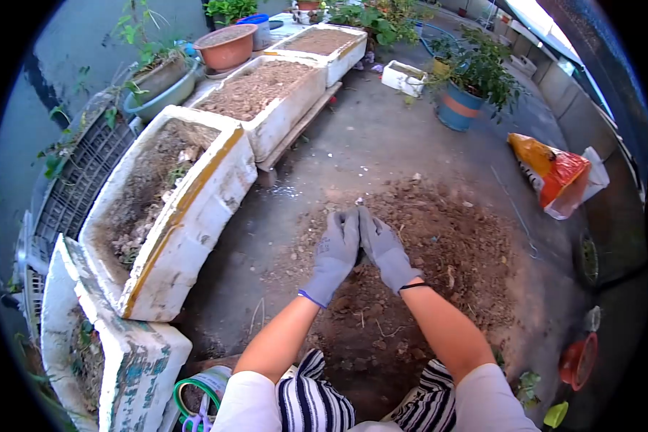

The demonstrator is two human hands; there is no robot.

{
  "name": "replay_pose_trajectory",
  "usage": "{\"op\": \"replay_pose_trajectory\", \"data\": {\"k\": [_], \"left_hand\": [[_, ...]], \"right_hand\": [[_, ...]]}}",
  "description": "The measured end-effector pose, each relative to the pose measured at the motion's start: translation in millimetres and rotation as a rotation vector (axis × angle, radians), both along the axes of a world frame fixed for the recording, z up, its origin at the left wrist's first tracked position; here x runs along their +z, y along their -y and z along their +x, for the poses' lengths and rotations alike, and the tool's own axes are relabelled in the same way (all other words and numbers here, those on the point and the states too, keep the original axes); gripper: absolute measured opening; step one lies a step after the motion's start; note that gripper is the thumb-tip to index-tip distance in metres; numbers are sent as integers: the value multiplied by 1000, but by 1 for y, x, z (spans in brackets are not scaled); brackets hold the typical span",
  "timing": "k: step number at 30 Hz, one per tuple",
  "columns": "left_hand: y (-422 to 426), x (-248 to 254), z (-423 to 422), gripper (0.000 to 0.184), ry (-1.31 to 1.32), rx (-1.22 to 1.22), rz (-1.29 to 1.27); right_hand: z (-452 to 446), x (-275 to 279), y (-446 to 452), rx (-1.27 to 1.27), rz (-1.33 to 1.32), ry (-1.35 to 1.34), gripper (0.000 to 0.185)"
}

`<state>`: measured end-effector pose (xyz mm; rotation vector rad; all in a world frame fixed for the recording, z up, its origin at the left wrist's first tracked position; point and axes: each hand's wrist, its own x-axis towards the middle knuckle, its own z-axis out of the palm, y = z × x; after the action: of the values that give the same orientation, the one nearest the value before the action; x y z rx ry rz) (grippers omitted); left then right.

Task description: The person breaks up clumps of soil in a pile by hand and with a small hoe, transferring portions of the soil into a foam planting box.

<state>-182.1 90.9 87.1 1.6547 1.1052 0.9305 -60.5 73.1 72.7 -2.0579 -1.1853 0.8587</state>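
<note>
My left hand (pixel 336 248) and my right hand (pixel 385 248), both in grey work gloves, meet at the fingertips above a spread of loose brown soil (pixel 446 252). The fingers of each hand are closed together and point away from me. A small pale lump (pixel 359 201) shows right at the fingertips; whether it is gripped or lies on the ground behind, I cannot tell. Anything between the palms is hidden by the gloves. Clods, small stones and dry stems are mixed through the soil around and under my hands.
Several white foam boxes with soil, including a tilted one (pixel 187 216), line the left side. A green-rimmed bucket (pixel 198 392) with purple-handled scissors (pixel 198 417) stands beside my left leg. Right lie an orange-red bag (pixel 558 173) and a blue pot (pixel 459 106) with a plant.
</note>
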Motion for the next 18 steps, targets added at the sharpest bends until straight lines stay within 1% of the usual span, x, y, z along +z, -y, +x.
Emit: {"op": "replay_pose_trajectory", "data": {"k": [1,2,3,4,6,7,8,10,11,12,14,15,16,17,18], "left_hand": [[0,-7,0,46,-121,17,-66],[0,-16,0,45,-245,39,-132],[6,-29,6,49,-212,27,-215],[6,-41,8,49,-201,31,-227],[7,-66,12,55,-67,-25,-216],[10,-93,23,55,-3,118,59],[11,-85,22,55,0,113,50],[11,-48,14,52,284,-8,-893],[17,-40,16,50,348,53,-939],[17,-41,18,50,349,48,-940],[19,-47,16,56,396,18,-905],[18,-49,10,56,419,-52,-883],[17,-50,8,56,414,-48,-883],[15,-49,6,55,557,-90,-986],[13,-50,3,54,703,-132,-1086]], "right_hand": [[-1,-3,4,-3,-10,25,63],[-7,8,10,-34,-89,151,62],[-12,12,17,-62,-174,274,62],[-14,8,20,-54,-184,285,62],[-15,-6,25,-69,-119,290,61],[-9,-26,24,-85,-48,300,60],[-2,-36,26,-89,-57,304,60],[10,-45,32,-52,108,74,57],[5,-25,32,-69,-5,-15,54],[8,-31,32,-72,-5,-13,54],[13,-50,35,-76,252,54,53],[14,-34,37,-78,251,50,53],[22,-13,39,-118,44,-294,53],[26,4,40,-151,-167,-634,54],[28,9,41,-145,-169,-637,54]]}}
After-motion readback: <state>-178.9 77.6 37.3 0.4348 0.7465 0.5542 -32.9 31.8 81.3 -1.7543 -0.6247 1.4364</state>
